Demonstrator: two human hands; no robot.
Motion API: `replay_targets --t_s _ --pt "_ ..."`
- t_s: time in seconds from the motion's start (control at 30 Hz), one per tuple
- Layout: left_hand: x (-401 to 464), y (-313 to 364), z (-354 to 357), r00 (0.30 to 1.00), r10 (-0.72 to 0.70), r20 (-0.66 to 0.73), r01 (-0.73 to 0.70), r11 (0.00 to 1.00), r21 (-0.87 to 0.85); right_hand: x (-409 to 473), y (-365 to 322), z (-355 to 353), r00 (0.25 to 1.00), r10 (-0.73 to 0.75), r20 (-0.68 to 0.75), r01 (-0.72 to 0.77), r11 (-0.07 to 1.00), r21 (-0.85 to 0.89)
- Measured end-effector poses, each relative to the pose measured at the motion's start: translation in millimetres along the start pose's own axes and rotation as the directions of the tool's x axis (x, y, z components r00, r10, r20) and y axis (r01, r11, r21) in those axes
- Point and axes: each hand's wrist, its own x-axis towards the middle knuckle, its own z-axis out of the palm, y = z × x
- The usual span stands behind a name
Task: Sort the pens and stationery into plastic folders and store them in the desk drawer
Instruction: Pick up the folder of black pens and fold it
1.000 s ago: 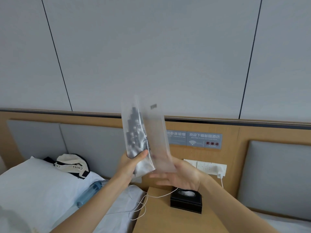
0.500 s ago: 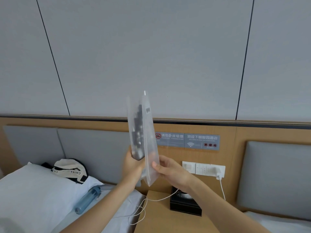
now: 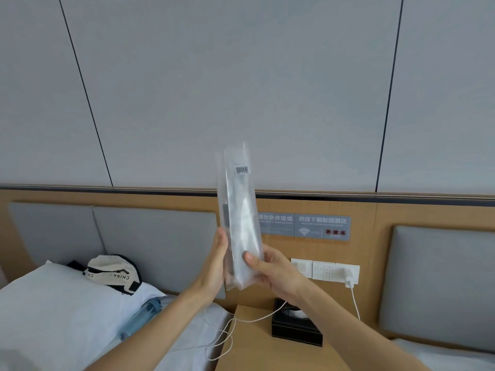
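Folders (image 3: 241, 218), two frosted plastic sleeves held upright and face to face, sit in mid-air between both hands, above the near corner of the bedside table (image 3: 254, 344). Dark shapes, probably pens, show faintly through the left sleeve; what exactly they are I cannot tell. A barcode sticker (image 3: 242, 170) marks the upper part of the front sleeve.

The left hand (image 3: 214, 266) presses flat against the left face with straight fingers, while the right hand (image 3: 270, 269) pinches the lower edge, thumb in front and fingers curled behind.

To do this step well, I would keep the sleeves vertical with the open end up, so nothing slides out, and square the bottom edges together before lowering them. The plastic looks slippery and floppy, so a firmer pinch low down, with the flat palm as a backstop, should stop the two from fanning apart.

Beyond the hands a white cable (image 3: 230, 333) trails over the table's left edge, and a black tissue box (image 3: 296, 328) stands toward its far edge. No drawer is visible.
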Motion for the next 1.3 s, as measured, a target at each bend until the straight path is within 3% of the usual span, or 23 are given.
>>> replay_targets --t_s 0.17,0.33,0.5,0.67,0.8,1.03,1.23,1.3 --pt "-3.1 3.3 3.8 0.991 0.084 -0.108 -0.071 0.990 0.123 -0.7 4.4 2.6 0.995 -0.053 -0.087 0.042 0.991 -0.126" --pt "-5.5 -5.8 1.1 0.977 0.084 -0.195 -0.050 0.984 0.174 0.6 -2.5 -1.2 0.991 0.020 -0.129 -0.073 0.907 -0.416" --pt "-4.1 -11.3 -4.3 0.987 0.091 -0.129 -0.066 0.981 0.180 9.0 -18.8 -21.7 0.967 -0.058 -0.247 -0.040 0.926 -0.374" --pt "-6.7 -15.2 -5.5 0.996 0.083 -0.045 -0.067 0.957 0.281 17.4 -37.0 -25.0 0.976 -0.136 -0.168 0.114 0.984 -0.138" --pt "-9.7 -21.3 -1.2 0.998 0.060 -0.019 -0.052 0.955 0.292 20.8 -43.5 -16.4 0.978 -0.146 -0.151 0.146 0.989 -0.012" --pt "-21.3 -34.2 -3.3 0.999 0.007 -0.044 0.004 0.969 0.248 32.1 -16.5 -2.6 0.947 -0.138 -0.291 0.131 0.990 -0.045" --pt "-46.2 -50.5 -40.5 0.977 -0.153 -0.146 0.193 0.929 0.316 52.5 23.2 24.2 0.964 -0.018 -0.265 0.023 1.000 0.018" --pt "-69.0 -49.0 -54.3 0.958 -0.202 -0.203 0.257 0.918 0.302 64.3 37.0 42.0 0.978 0.060 -0.198 -0.046 0.996 0.073"
